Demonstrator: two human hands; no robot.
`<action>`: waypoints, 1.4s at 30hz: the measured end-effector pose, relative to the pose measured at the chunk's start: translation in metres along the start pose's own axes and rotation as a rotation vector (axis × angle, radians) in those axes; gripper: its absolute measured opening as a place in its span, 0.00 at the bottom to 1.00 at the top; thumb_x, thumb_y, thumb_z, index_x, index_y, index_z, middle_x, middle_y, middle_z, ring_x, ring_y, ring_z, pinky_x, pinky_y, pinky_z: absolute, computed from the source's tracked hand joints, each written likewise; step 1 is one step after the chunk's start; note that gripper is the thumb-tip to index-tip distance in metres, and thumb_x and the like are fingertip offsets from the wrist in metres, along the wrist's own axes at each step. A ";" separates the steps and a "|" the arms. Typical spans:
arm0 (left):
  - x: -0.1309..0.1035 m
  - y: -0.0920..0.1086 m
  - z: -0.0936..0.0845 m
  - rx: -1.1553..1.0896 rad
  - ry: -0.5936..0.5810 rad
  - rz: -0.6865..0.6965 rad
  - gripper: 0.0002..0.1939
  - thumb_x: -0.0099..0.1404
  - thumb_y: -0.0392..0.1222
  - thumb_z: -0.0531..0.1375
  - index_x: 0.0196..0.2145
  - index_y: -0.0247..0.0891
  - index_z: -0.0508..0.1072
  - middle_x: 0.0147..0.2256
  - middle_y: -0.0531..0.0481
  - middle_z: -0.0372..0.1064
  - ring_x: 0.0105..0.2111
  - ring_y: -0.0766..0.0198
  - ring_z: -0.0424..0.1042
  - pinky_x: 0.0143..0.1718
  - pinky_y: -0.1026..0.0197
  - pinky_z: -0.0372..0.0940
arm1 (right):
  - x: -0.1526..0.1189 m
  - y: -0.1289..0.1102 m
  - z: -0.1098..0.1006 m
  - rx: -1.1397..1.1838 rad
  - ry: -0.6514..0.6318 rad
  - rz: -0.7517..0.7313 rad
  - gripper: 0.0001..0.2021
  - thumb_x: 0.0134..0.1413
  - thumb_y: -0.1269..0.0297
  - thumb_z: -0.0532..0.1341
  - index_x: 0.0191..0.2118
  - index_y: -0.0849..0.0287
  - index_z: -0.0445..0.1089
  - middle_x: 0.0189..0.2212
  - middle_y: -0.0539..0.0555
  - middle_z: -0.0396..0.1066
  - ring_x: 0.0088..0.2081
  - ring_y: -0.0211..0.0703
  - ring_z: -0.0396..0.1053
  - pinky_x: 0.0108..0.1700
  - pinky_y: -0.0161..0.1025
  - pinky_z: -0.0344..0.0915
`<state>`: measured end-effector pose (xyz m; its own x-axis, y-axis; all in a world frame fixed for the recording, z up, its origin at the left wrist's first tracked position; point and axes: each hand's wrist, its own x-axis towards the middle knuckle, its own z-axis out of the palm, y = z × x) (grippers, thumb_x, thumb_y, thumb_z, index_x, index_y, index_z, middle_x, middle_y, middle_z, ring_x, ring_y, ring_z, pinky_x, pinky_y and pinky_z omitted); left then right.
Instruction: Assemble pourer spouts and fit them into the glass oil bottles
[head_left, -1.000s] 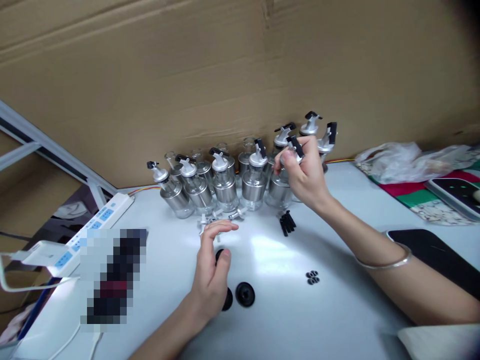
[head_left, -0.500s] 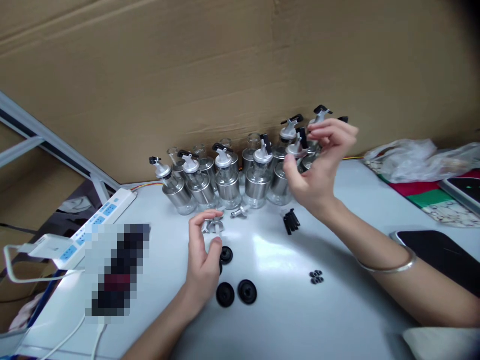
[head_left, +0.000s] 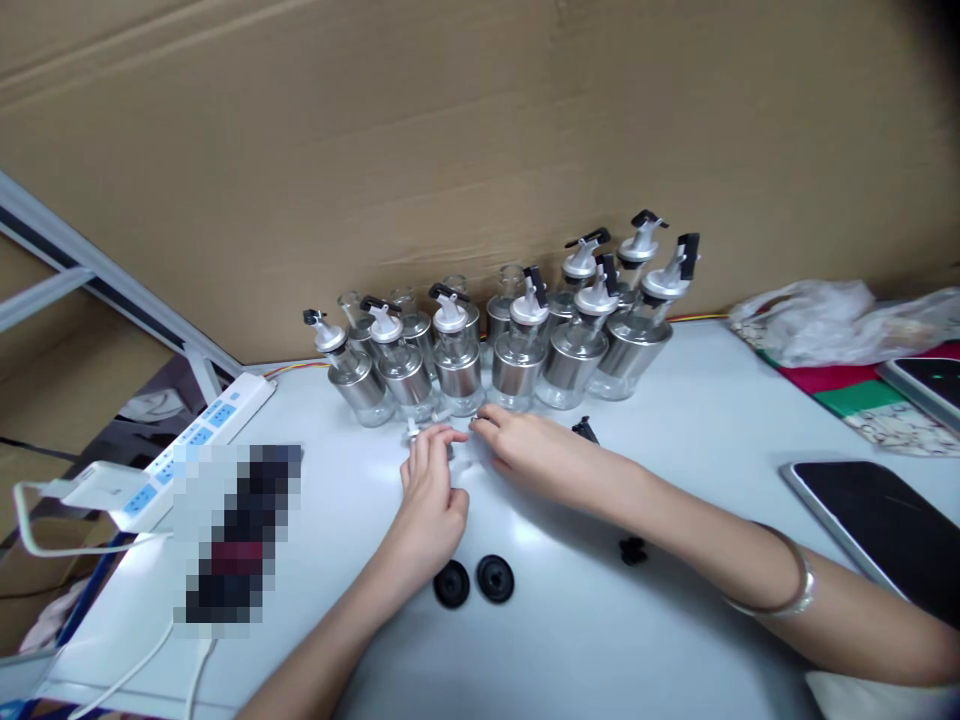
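My right hand (head_left: 529, 450) reaches across to the front of the bottles, its fingers closed at a small silver pourer spout (head_left: 473, 424) that they mostly hide. Beside it is my left hand (head_left: 431, 500), loosely bent, thumb apart from the fingers, over more silver spout pieces (head_left: 412, 428) on the table; nothing shows in its grip. Two black round discs (head_left: 496, 579) lie just below the left hand. Under my right forearm sit small black parts (head_left: 633, 550), and black levers (head_left: 584, 430) show partly behind it.
Glass bottles with steel bands (head_left: 517, 365) stand in rows at the back, several topped with silver and black pourers. To the left are a power strip (head_left: 206, 435) and a blurred-out object (head_left: 240, 540). A dark flat device (head_left: 877, 520) and a plastic bag (head_left: 832, 315) lie right.
My right hand has come down and left from the pourer on the right-hand bottle to the loose spouts. My left hand has shifted slightly up and right, its fingers now lower over the spout pieces.
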<state>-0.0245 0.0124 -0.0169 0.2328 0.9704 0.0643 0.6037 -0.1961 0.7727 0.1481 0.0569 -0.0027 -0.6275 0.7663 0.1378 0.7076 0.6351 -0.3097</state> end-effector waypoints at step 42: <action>-0.015 0.021 0.008 0.297 -0.076 0.620 0.08 0.68 0.37 0.53 0.45 0.38 0.64 0.39 0.51 0.74 0.39 0.64 0.73 0.52 0.54 0.52 | -0.067 -0.012 -0.004 1.359 0.211 0.571 0.13 0.48 0.56 0.67 0.29 0.60 0.66 0.17 0.48 0.72 0.19 0.35 0.70 0.23 0.31 0.66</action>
<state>-0.0093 -0.0074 -0.0070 0.6484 0.6563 0.3858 0.5227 -0.7522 0.4012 0.1832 -0.0020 -0.0047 -0.2350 0.9496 -0.2077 -0.0757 -0.2309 -0.9700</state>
